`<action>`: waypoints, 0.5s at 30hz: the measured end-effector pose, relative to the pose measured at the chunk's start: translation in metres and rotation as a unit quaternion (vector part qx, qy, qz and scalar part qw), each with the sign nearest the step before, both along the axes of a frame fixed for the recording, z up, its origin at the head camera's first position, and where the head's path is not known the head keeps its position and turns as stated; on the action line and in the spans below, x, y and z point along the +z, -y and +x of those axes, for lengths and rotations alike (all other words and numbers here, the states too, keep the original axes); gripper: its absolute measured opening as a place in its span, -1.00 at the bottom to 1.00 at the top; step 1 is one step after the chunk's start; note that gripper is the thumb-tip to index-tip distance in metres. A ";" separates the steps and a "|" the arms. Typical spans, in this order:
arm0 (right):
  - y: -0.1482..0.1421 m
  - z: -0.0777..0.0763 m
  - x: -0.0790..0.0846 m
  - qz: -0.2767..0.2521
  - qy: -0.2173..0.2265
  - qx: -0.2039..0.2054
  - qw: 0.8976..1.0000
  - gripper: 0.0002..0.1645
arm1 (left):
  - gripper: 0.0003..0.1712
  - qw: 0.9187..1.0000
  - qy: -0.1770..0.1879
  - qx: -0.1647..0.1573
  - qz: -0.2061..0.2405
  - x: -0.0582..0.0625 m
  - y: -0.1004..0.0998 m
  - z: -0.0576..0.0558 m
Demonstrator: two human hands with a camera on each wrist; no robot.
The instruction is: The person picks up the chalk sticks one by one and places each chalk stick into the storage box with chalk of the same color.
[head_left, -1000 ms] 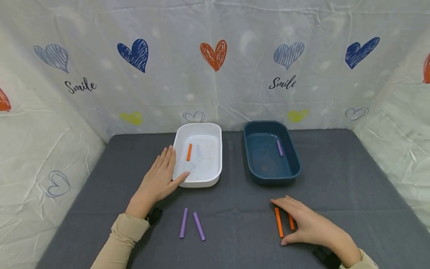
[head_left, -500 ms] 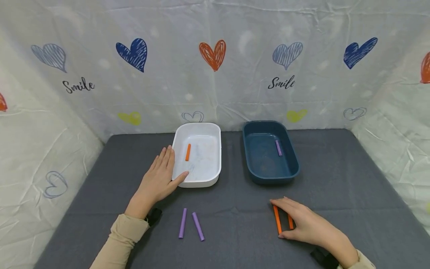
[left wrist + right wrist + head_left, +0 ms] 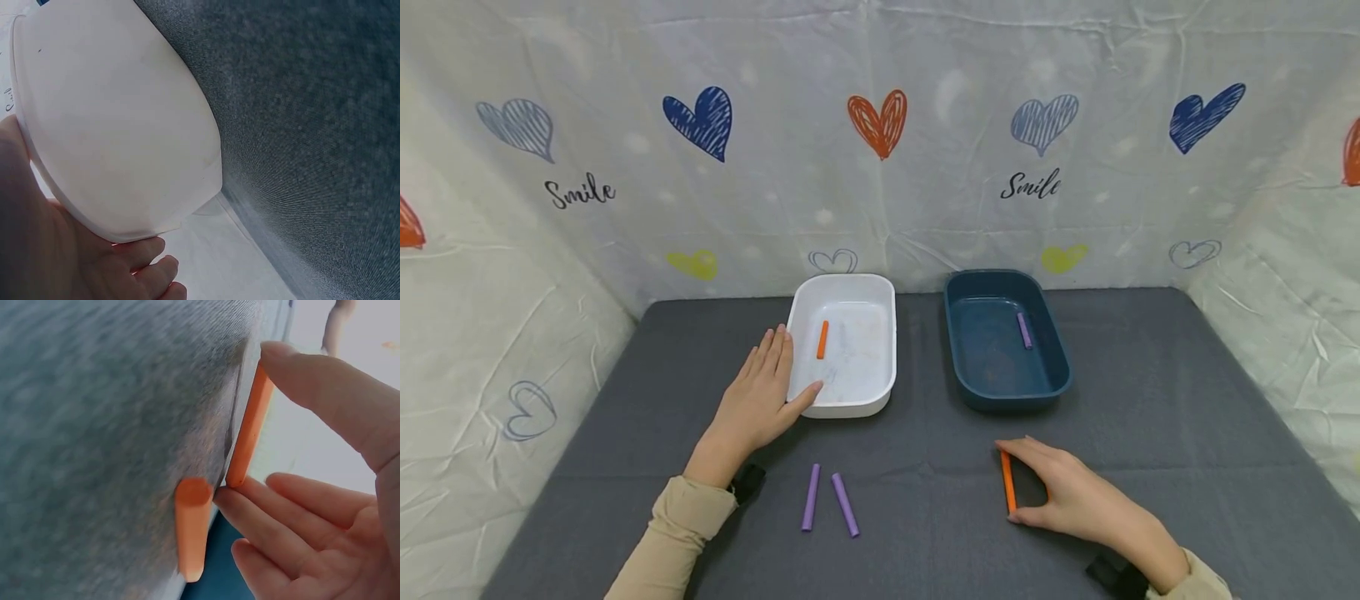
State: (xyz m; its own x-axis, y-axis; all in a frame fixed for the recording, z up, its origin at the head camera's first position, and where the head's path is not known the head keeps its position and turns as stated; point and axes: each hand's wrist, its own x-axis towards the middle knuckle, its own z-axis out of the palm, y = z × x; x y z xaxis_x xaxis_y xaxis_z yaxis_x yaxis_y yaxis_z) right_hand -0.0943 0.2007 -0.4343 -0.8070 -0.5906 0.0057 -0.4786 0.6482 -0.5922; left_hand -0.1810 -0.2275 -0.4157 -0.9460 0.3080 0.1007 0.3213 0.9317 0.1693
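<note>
My right hand (image 3: 1078, 492) pinches an orange stick (image 3: 1007, 482) lengthwise, thumb at its near end and a fingertip at its far end. A second orange stick (image 3: 192, 528) lies on the cloth close by in the right wrist view; the hand hides it from the head view. My left hand (image 3: 756, 404) rests with straight fingers along the left side of the white tray (image 3: 850, 411), its thumb at the front rim. One orange stick (image 3: 822, 340) lies in that tray. Two purple sticks (image 3: 810, 497) lie on the table in front of it.
Right of the white tray stands a dark blue tray (image 3: 1011, 402) with one purple stick (image 3: 1024, 331) inside. A grey cloth (image 3: 925, 517) covers the table. Behind it hangs a pale curtain (image 3: 955, 208) printed with hearts.
The right thumb and fingertips have closed on the orange stick's ends and drawn it left, away from its neighbour, now hidden in the head view. The left hand has stayed at the white tray.
</note>
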 end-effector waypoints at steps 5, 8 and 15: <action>0.007 -0.003 0.002 0.004 0.014 -0.002 1.000 -0.05 | 0.07 1.000 0.001 0.000 -0.001 -0.001 -0.001 -0.001; 0.011 -0.003 0.004 0.001 0.014 -0.003 1.000 -0.05 | 0.07 1.000 0.000 0.000 0.000 -0.001 -0.001 -0.001; 0.017 -0.003 0.011 -0.003 0.015 -0.006 1.000 -0.04 | 0.06 1.000 -0.001 0.001 0.000 -0.001 0.000 -0.001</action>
State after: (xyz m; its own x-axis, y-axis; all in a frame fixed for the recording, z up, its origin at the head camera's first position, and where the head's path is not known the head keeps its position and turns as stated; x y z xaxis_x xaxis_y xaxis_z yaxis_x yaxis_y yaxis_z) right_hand -0.0974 0.1840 -0.4238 -0.8133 -0.5817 -0.0153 -0.4537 0.6503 -0.6093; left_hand -0.1818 -0.2272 -0.4164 -0.9466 0.3056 0.1030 0.3194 0.9324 0.1692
